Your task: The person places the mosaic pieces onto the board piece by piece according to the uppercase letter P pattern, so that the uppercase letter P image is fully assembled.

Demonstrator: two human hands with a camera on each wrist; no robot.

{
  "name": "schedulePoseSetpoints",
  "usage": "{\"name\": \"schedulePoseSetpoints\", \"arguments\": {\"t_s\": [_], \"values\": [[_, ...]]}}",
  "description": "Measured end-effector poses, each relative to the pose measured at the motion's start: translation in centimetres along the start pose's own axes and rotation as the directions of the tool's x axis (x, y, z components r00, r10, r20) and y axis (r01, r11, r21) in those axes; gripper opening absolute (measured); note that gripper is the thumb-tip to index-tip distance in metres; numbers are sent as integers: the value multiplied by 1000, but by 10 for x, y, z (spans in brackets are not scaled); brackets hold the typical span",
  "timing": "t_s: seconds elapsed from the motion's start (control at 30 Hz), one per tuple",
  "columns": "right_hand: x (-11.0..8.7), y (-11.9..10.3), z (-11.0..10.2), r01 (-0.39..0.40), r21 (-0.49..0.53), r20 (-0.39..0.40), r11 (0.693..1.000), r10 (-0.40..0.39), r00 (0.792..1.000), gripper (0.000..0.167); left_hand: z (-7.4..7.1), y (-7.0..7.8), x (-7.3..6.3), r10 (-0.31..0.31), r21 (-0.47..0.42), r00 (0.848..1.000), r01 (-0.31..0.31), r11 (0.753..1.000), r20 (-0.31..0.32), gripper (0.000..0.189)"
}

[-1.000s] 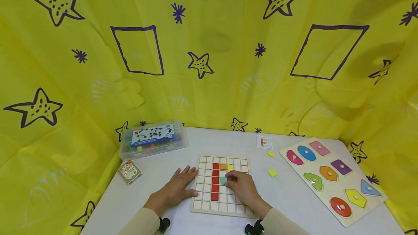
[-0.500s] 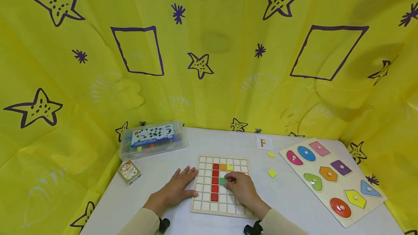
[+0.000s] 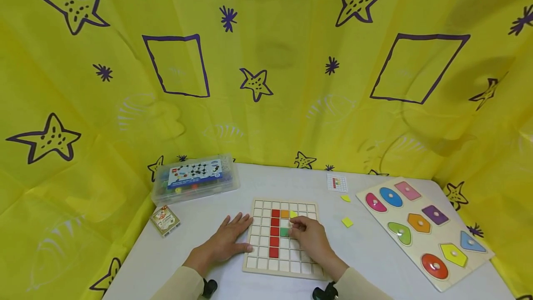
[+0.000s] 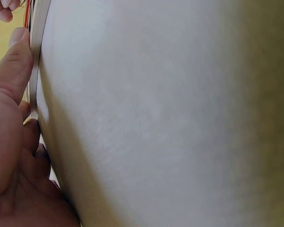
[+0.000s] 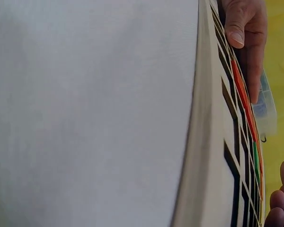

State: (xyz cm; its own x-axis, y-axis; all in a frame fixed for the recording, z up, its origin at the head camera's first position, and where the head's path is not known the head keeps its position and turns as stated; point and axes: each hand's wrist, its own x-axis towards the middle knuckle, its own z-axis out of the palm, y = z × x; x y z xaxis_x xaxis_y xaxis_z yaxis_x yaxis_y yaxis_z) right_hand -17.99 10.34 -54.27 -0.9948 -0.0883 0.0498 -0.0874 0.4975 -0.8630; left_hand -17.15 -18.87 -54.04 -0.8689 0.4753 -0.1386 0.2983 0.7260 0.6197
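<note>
A wooden grid board lies on the table in the head view. A column of red tiles is set in it, with an orange tile and a partly covered yellow piece at the top. To the right of the red column a green tile lies flat in a cell. My right hand is over the board, thumb tip right at the green tile's edge and index finger apart from it. At the board's left edge my left hand rests with fingers extended, thumb against the frame.
Two yellow pieces, a square and a rounded one, lie right of the board near a printed pattern card. A shape puzzle board is at the right. A plastic case and a small card box stand left.
The green tile, pinched and tilted a second ago, now lies flat in its cell. My right fingers have let go and shifted slightly right. My left hand has stayed put.
</note>
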Motion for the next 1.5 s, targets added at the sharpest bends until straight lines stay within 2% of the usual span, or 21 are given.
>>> {"name": "schedulePoseSetpoints", "arguments": {"t_s": [0.3,0.5,0.8,1.03,1.23,1.5], "values": [[6,5,-17,-58,46,-51,997,60,997,20,-1,2,-1,-8,-1,1000,8,1000,5,89],[11,12,-37,-109,17,-100,994,110,989,25,-1,2,-1,-6,3,1000,6,1000,3,88],[20,29,-72,-142,-57,-178,988,130,975,32,0,1,-1,-2,1,1000,2,1000,-1,87],[25,47,-97,-185,-59,-210,981,169,963,40,0,2,-2,0,-4,1000,0,1000,-4,88],[31,61,-110,-217,-88,-205,972,196,959,47,0,3,-2,-5,-3,1000,5,1000,-2,88],[37,66,-117,-274,-86,-178,958,256,950,55,0,2,-2,-5,5,1000,5,1000,-2,88]]}}
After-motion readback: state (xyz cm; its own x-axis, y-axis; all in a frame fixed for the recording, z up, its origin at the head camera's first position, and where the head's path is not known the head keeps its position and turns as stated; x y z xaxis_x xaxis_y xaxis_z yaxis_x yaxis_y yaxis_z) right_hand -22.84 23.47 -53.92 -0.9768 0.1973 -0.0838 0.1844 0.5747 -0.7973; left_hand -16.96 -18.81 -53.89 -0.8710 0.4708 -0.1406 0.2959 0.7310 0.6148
